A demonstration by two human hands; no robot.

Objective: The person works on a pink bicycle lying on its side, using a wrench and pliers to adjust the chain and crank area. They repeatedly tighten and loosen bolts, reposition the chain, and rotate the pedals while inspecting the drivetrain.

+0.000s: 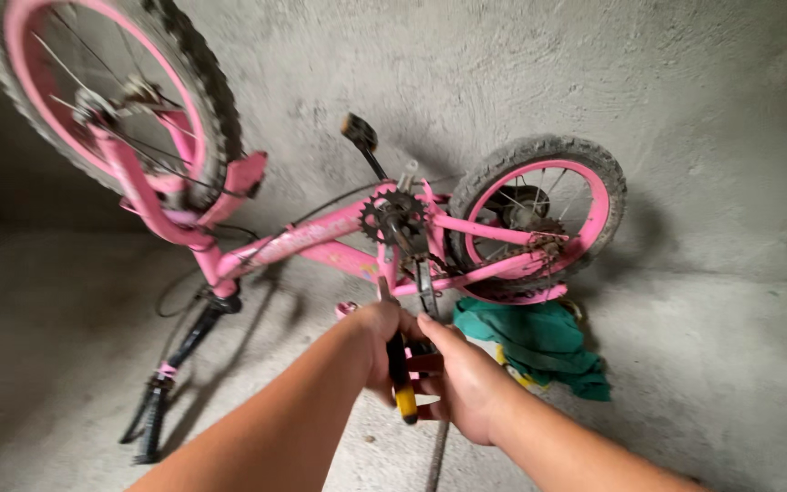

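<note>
A small pink bicycle (311, 239) stands upside down on a concrete floor against a concrete wall. Its front wheel (107, 87) is at upper left, the rear wheel (539, 219) at right. The chainring (392, 214) and upper pedal (359, 132) show at the middle. My left hand (377, 342) grips a tool with a black and yellow handle (401, 383) that reaches up toward the lower crank. My right hand (462, 378) wraps around the lower pedal (423, 363), which is mostly hidden by my fingers.
A green cloth (539, 342) lies on the floor under the rear wheel. The handlebar and black grip (152, 415) rest on the floor at lower left. A thin cable (175, 296) loops near the head tube. A dark object shows at the bottom right edge.
</note>
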